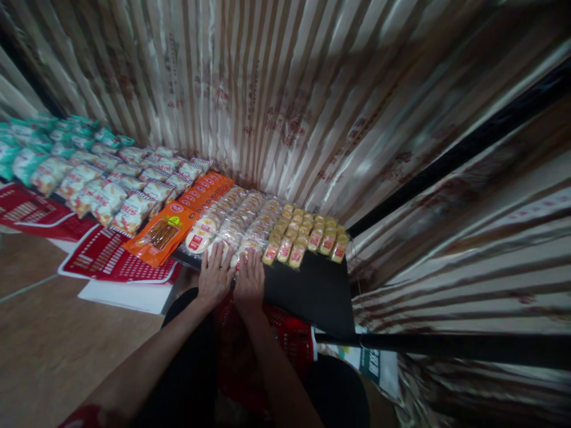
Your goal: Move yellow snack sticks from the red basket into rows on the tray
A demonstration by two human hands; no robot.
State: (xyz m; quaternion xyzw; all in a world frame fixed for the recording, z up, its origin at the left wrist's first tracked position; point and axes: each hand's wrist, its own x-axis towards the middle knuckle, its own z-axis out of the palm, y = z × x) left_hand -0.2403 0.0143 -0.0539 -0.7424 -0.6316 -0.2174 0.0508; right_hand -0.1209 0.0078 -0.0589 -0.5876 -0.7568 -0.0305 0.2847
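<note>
My left hand (216,276) and my right hand (248,279) lie side by side, fingers stretched out over the front ends of the rows of round wrapped crackers (201,233). The fingertips touch the clear wrappers, and the hands hide the nearest packs in part. To the right of the crackers stand short rows of small yellow wrapped snacks (296,252). Directly left is a flat orange snack packet (163,233) with brown sticks pictured on it. All of them rest on a black shelf board (312,291).
Several white-and-orange snack bags (129,211) and green bags (30,165) fill the shelf's left part. Red printed bags (111,255) hang over its front edge. A pleated curtain (250,89) stands behind, and black poles (446,160) run at the right.
</note>
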